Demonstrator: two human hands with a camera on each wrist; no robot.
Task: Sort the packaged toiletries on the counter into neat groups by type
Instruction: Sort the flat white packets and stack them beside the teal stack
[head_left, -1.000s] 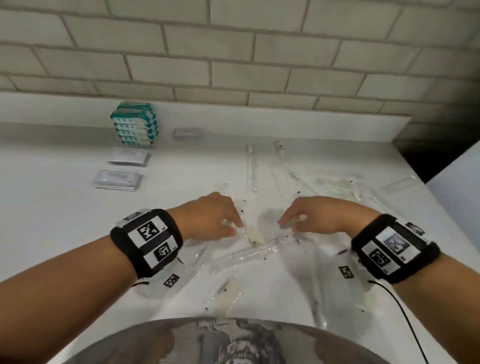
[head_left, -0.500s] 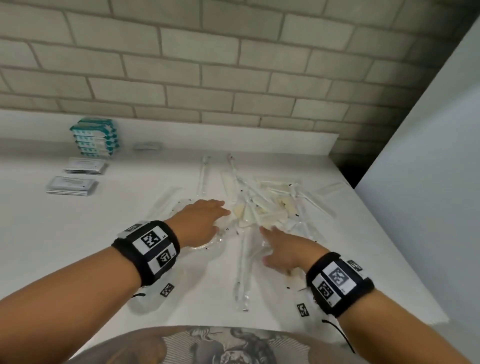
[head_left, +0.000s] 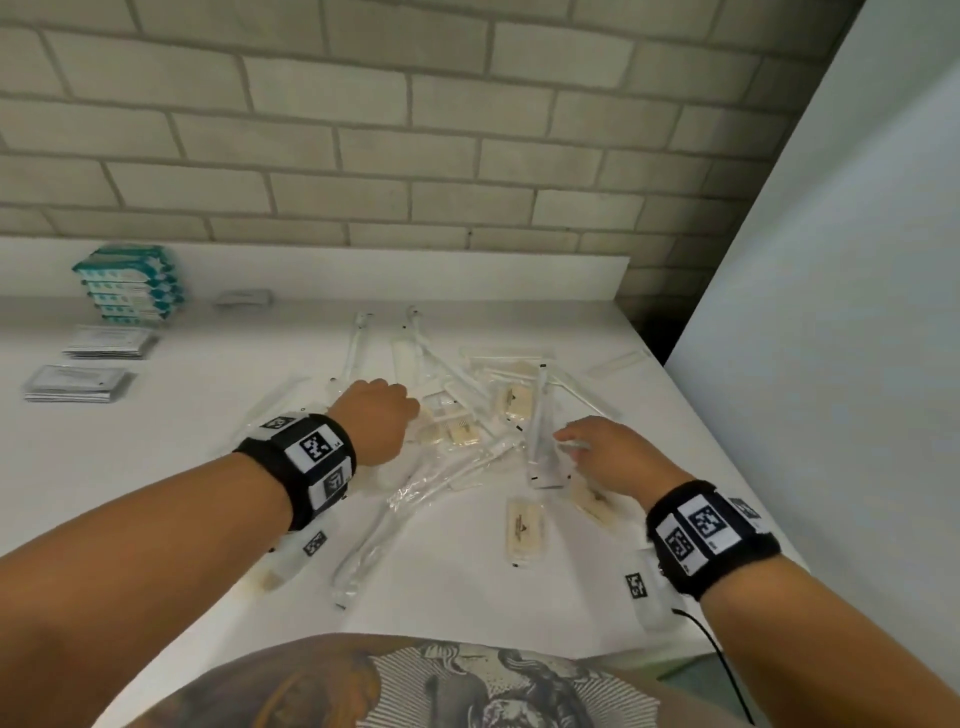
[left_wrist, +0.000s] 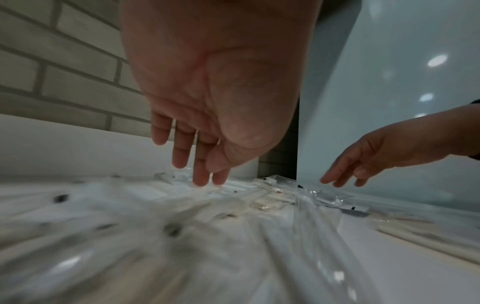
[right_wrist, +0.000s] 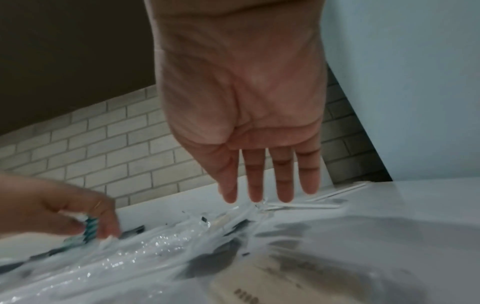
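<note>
A loose pile of clear-wrapped toiletries (head_left: 467, 415) lies mid-counter: long toothbrush packets (head_left: 374, 540) and cream soap packets (head_left: 524, 527). My left hand (head_left: 384, 410) hangs over the pile's left side, its straight fingers pointing down with the fingertips (left_wrist: 201, 181) touching the wrappers. My right hand (head_left: 587, 441) reaches in from the right, its fingers (right_wrist: 255, 185) straight and spread. Their tips meet a long clear packet (head_left: 543, 447). Neither hand grips anything that I can see. Both wrist views are blurred near the counter.
At the back left stands a stack of teal boxes (head_left: 130, 286), with two stacks of grey sachets (head_left: 111, 340) (head_left: 78, 382) in front and a small packet (head_left: 244, 298) beside it. A white panel (head_left: 831, 312) walls the right side. The counter's front edge (head_left: 467, 631) meets my body.
My head has turned right and the pile now sits centred. Both hands have reached farther into the pile, the right one up to the long clear packet.
</note>
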